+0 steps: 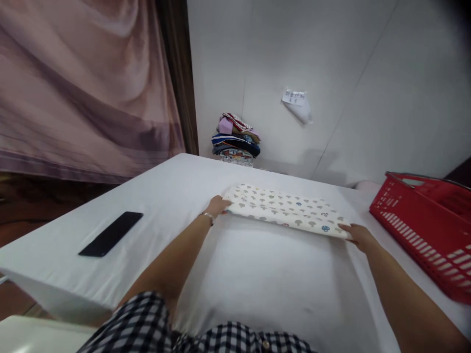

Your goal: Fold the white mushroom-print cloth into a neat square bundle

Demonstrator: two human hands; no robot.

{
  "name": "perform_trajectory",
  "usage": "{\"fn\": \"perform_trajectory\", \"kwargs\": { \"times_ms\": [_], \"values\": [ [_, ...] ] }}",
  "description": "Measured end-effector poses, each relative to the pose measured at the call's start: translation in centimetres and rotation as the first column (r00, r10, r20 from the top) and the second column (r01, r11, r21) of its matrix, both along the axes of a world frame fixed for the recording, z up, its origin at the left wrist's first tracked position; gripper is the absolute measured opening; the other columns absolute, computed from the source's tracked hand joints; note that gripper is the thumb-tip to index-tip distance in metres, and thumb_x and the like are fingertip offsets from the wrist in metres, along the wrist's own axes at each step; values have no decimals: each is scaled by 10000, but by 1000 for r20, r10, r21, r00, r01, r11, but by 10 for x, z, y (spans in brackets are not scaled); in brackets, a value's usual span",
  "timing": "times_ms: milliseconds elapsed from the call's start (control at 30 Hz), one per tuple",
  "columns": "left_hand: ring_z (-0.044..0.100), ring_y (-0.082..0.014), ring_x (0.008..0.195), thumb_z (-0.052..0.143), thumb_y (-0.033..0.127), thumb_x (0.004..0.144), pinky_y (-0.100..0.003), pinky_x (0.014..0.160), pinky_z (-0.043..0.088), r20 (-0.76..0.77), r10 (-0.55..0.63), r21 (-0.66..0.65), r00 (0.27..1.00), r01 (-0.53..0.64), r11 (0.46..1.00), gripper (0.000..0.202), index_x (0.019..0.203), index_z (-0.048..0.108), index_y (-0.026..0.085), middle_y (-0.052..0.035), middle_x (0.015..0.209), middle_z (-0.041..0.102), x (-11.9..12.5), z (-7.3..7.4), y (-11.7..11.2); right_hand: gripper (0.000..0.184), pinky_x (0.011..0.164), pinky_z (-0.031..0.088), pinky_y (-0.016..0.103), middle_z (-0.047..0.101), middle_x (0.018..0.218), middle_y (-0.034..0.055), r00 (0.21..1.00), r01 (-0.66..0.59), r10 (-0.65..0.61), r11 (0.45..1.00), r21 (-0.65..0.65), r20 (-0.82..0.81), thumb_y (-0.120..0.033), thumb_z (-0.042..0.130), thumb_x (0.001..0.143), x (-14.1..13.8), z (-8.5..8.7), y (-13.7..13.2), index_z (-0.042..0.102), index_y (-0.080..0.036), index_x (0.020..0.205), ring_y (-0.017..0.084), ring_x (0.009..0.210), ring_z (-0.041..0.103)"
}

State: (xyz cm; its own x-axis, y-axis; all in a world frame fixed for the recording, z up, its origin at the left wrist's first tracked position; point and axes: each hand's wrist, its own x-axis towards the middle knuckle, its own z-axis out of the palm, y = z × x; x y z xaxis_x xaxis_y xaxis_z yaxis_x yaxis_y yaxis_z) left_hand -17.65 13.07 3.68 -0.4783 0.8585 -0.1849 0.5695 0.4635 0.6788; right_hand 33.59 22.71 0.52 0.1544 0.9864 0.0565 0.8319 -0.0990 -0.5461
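A folded white cloth (283, 207) printed with grey mushrooms and a few coloured ones stretches between my two hands over the white-covered table. My left hand (218, 206) grips its left end, fingers closed on the edge. At the right end, my right hand (358, 236) pinches the near corner. The near edge looks slightly raised from the tabletop, while the far part seems to lie on it. What kind of fabric item it is cannot be made out.
A red plastic basket (415, 220) stands at the right of the table (176, 196). A flat black object like a phone (111, 234) lies on the left. Behind the far edge rises a stack of folded fabrics (235, 139). A pink curtain (88, 78) hangs at left.
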Motion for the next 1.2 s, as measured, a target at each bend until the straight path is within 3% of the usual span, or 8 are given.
{"fn": "perform_trajectory", "kwargs": {
  "times_ms": [233,433,567,633,733,833,1000,1200],
  "values": [
    [638,-187,773,608,393,735,-239,520,502,180,-10,15,984,8,1000,482,1138,473,165,-104,1049,639,2,-24,-92,497,768,527,338,674,1041,134,945,99,-148,979,-176,-292,-448,626,688,24,-18,-91,606,-154,1088,285,913,650],
    [611,-274,937,572,461,749,-367,766,485,-158,-99,-88,982,86,992,616,1273,407,182,-127,1127,613,1,-23,-117,583,896,459,426,638,1110,155,991,115,-105,985,-128,84,-440,560,726,23,-19,-120,539,-138,1224,333,1043,584],
    [511,-293,1136,533,429,791,-408,925,422,-476,-177,80,862,242,967,544,1252,457,152,-149,1239,552,19,-11,-101,595,1008,356,457,484,1333,147,942,-121,73,984,128,327,-407,484,797,-24,-3,-111,424,-164,1338,315,1231,435],
    [421,-263,1244,456,411,852,-405,1023,342,-606,-235,187,760,424,886,479,1255,467,152,-134,1323,495,33,-7,-81,566,1046,312,447,449,1371,137,933,-278,205,933,229,297,-433,427,841,-71,8,-104,422,-159,1337,285,1282,380],
    [256,-272,1353,372,443,894,-467,1091,215,-721,-266,157,640,525,837,508,1309,437,156,-116,1445,357,45,-12,-46,557,1083,242,434,343,1453,112,828,-548,477,801,242,294,-463,326,898,-149,17,-89,388,-167,1366,247,1362,243],
    [217,-297,1367,349,521,879,-500,1088,193,-690,-300,11,658,425,905,611,1352,401,138,-125,1474,300,40,-29,-19,592,1105,133,459,225,1506,97,753,-620,565,781,76,337,-474,261,917,-200,8,-74,289,-168,1422,232,1399,111],
    [153,-289,1385,261,605,864,-500,1089,182,-635,-315,-65,705,358,931,708,1398,341,146,-92,1506,227,24,-49,-8,634,1107,60,457,144,1527,78,715,-579,601,795,-177,358,-514,223,915,-212,-17,-61,266,-152,1435,232,1403,77],
    [130,-296,1389,244,613,859,-507,1084,185,-620,-334,-81,710,365,928,713,1409,326,167,-87,1516,196,24,-51,-7,678,1105,27,455,89,1534,92,736,-590,596,797,-127,321,-562,207,908,-225,6,-55,236,-147,1443,234,1407,25]
  ]
}}
